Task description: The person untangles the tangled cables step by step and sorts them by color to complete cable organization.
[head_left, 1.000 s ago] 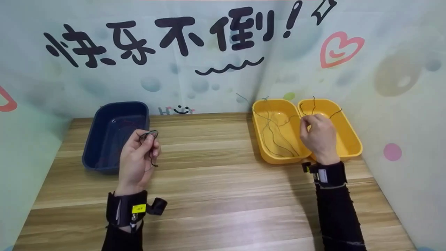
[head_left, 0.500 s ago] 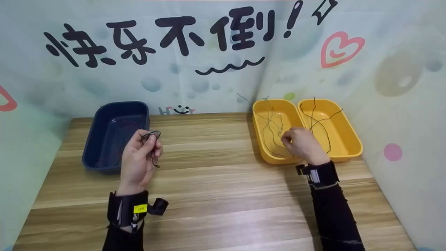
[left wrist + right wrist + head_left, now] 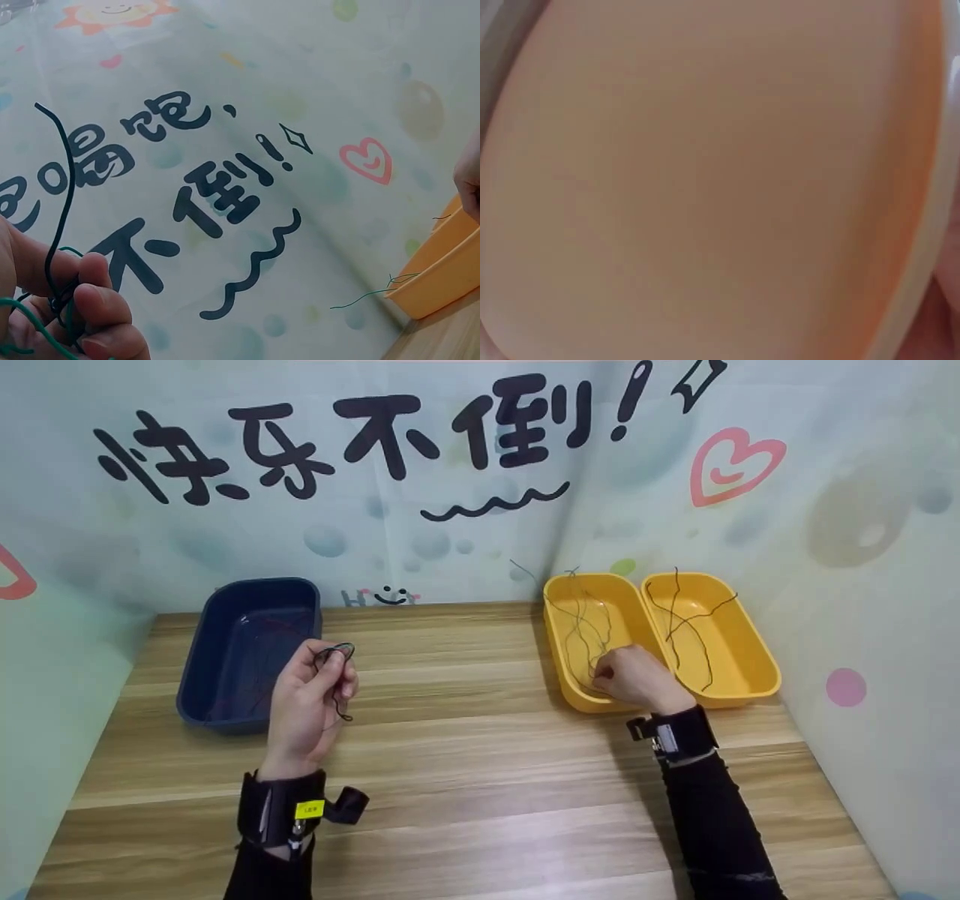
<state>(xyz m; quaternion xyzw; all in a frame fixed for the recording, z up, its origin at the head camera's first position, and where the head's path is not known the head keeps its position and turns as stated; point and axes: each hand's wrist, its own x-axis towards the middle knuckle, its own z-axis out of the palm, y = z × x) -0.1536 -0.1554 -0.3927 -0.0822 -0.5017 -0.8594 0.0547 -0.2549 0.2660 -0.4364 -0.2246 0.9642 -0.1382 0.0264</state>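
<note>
My left hand (image 3: 307, 697) is raised in front of the dark blue bin. Its thumb and fingers pinch a tangle of wires; a black wire (image 3: 71, 169) sticks up from it, and a green wire (image 3: 22, 319) loops below. My right hand (image 3: 637, 679) reaches low into the front of the left yellow bin (image 3: 628, 615), fingers curled down. Its fingertips are mostly hidden, so whether they pinch a wire cannot be told. Several thin green wires (image 3: 523, 571) lie in that bin, some poking over its rim. Several black wires lie in the right yellow bin (image 3: 739, 660).
The dark blue bin (image 3: 199, 675) stands at the left with faint reddish wires inside. A wooden table (image 3: 465, 780) carries all the bins. A printed backdrop (image 3: 450, 562) rises behind and at both sides. The right wrist view is mostly a blurred tan-orange surface.
My right hand has moved left and nearer, from the right yellow bin into the left one, and a green wire shifted with it. My left hand has drifted slightly right, still gripping its wires.
</note>
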